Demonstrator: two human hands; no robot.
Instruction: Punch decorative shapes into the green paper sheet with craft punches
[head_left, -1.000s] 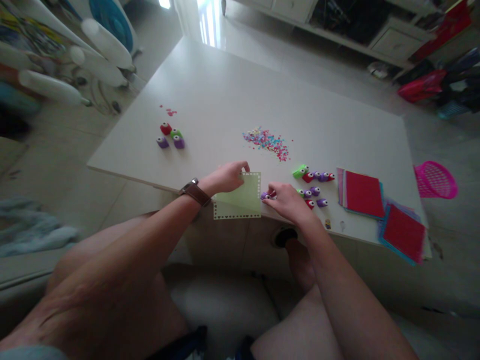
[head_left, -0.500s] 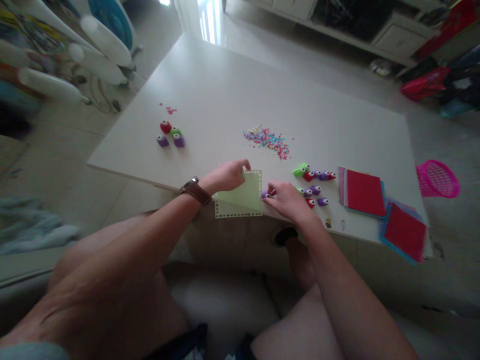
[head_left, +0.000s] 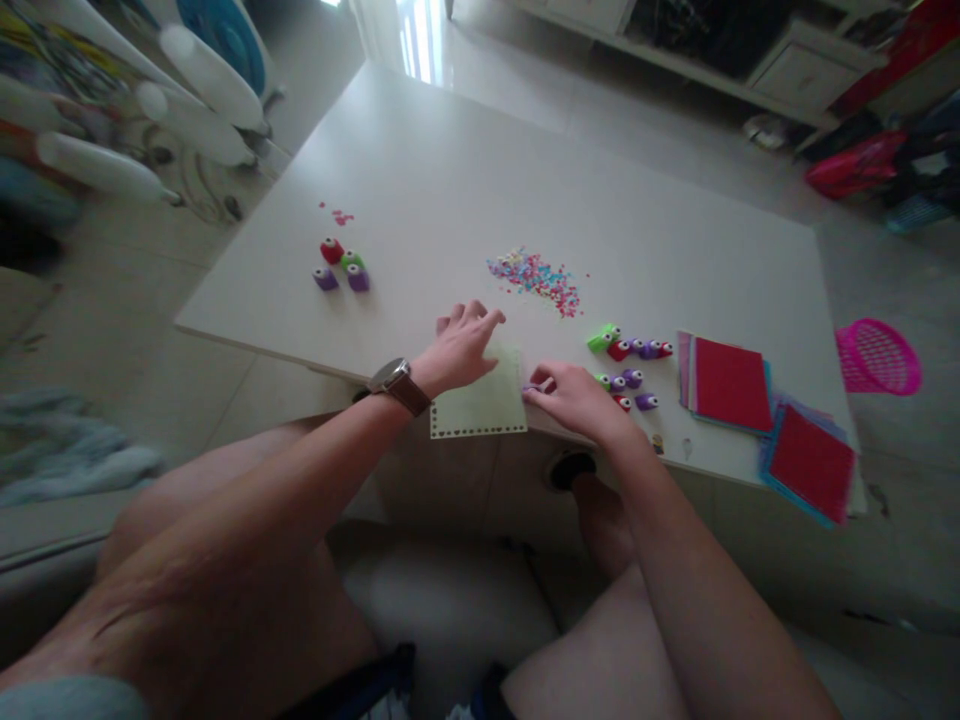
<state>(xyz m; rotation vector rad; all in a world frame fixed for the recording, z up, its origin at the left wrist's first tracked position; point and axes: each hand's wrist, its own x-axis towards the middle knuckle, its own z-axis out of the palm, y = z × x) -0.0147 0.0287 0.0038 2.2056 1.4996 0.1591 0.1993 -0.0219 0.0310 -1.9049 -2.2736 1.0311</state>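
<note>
A pale green paper sheet (head_left: pixel 480 408) with small shapes along its edges lies at the table's near edge and overhangs it. Over its upper left part is my left hand (head_left: pixel 466 348), fingers spread and holding nothing. My right hand (head_left: pixel 564 393), at the sheet's right edge, is closed on a small purple punch, mostly hidden by the fingers. Right of that hand are several punches, among them a green one (head_left: pixel 603 339) and a purple one (head_left: pixel 646 401). Beyond the sheet lies a pile of coloured confetti (head_left: pixel 538 280).
On the white table (head_left: pixel 450 180), more punches (head_left: pixel 357 278) and pink bits (head_left: pixel 342 217) lie at the left. Stacks of red-topped paper (head_left: pixel 729 385) (head_left: pixel 811 465) are at the right. A pink basket (head_left: pixel 879 356) stands beyond the right edge.
My left hand has lifted off the sheet's top edge and its fingers have spread. My right hand stays at the sheet's right edge, and the purple punch in it has turned.
</note>
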